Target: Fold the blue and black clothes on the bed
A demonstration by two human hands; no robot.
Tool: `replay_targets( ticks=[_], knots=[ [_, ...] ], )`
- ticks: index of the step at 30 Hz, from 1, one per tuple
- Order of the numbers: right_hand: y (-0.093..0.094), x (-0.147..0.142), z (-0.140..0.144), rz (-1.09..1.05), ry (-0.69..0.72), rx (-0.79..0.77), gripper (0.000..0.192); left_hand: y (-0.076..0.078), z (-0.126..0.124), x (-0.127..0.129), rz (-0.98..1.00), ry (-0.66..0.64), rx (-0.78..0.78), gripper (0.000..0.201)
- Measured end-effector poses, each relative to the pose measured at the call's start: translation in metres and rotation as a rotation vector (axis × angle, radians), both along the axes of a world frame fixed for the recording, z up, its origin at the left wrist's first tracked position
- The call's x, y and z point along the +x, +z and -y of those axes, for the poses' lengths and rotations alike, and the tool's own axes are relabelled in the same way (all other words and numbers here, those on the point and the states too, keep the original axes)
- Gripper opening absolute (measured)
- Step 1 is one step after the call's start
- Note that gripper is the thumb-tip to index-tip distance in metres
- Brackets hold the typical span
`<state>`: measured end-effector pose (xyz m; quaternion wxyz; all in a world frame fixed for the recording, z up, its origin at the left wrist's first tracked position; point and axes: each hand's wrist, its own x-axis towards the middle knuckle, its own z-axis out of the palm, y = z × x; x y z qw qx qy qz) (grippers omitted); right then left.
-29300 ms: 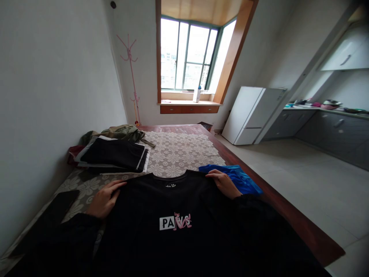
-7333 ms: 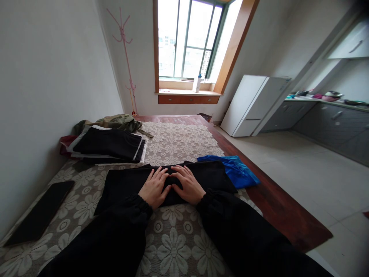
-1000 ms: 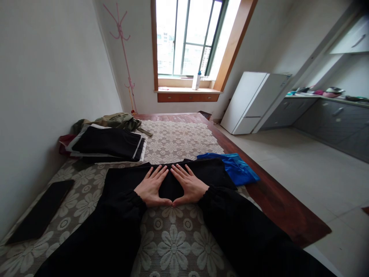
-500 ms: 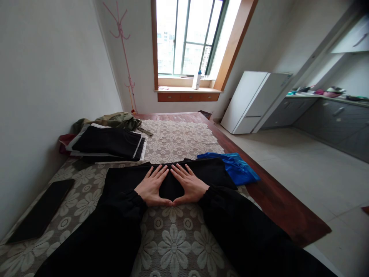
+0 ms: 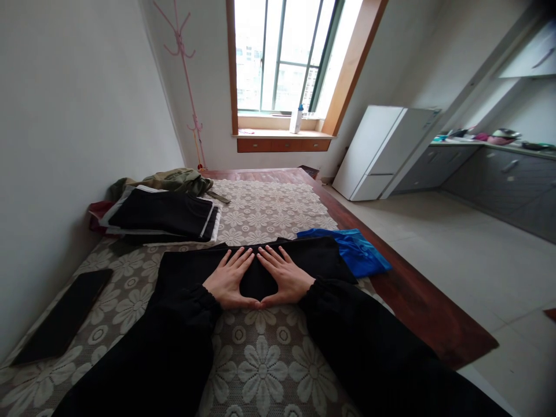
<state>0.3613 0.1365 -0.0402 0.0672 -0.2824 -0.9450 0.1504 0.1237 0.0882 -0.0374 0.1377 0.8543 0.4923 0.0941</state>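
A black garment, folded into a long flat band, lies across the lace cloth in front of me. My left hand and my right hand rest flat on its middle, side by side. Their fingers are spread, with thumbs and forefingers nearly touching. Neither hand grips anything. A crumpled blue garment lies just past the band's right end.
A lace-covered wooden table stands against the left wall. On its far left sits a stack of folded dark clothes, with an olive garment behind it. A flat black slab lies near left. A white fridge and counters stand right.
Over the last second nothing has visibly changed; both hands stay flat on the folded black garment. Half a minute ago it lay spread out as a shirt.
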Motion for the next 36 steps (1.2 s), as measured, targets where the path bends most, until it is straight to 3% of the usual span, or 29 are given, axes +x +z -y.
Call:
replay_targets(
  ticks=[12, 36],
  knots=[
    [0.0026, 0.0006, -0.0023, 0.062, 0.004, -0.020, 0.124, 0.0072, 0.0004, 0.0027, -0.051, 0.021, -0.078, 0.132],
    [0.0016, 0.0004, -0.0024, 0.053, 0.000, -0.025, 0.122, 0.0033, -0.0010, 0.0018, -0.047, 0.019, -0.043, 0.133]
  ],
)
